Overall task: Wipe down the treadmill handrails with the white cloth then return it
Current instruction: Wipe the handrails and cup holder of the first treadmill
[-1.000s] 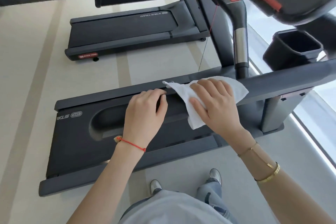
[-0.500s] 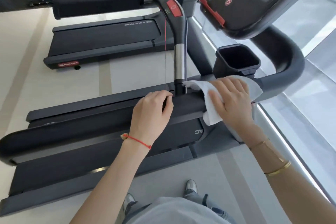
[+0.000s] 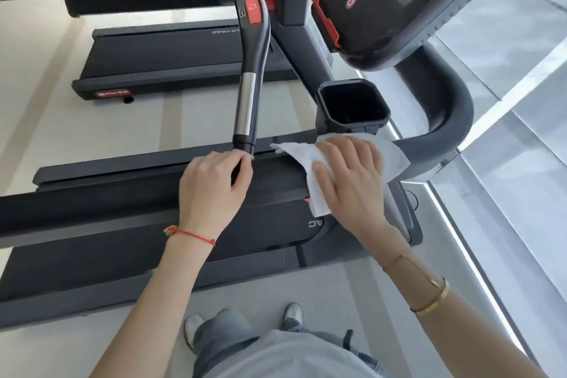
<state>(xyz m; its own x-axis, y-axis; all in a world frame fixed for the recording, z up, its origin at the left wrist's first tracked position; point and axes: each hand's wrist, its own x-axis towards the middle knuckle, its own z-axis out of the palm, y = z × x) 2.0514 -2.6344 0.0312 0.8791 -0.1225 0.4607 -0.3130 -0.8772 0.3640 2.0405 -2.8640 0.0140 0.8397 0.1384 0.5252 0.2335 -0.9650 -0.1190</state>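
The right hand [image 3: 349, 184] lies flat on the white cloth [image 3: 310, 175], its fingers [image 3: 334, 153] straight and slightly spread, pressing the cloth down onto the dark treadmill handrail [image 3: 122, 205] close to where the rail curves up toward the console [image 3: 408, 0]. The cloth drapes over the top of the rail, one corner poking out to the left and a fold hanging down the near side below the thumb. Just to the left, the left hand [image 3: 211, 190] grips the same handrail, fingers curled over its top, right at the foot of the upright grip bar [image 3: 248, 77] (black with a silver sleeve and a red panel near its top). The two hands sit near each other but do not touch; a bare stretch of rail shows between them. A black cup holder [image 3: 352, 106] stands just behind the cloth, a second one further back beside the console. A red string bracelet [image 3: 191, 235] circles the left wrist and gold bangles [image 3: 429, 301] the right forearm. Beyond the rail lies the belt of another treadmill [image 3: 171, 55], and the person's shoes [image 3: 293, 313] show on the pale floor below.
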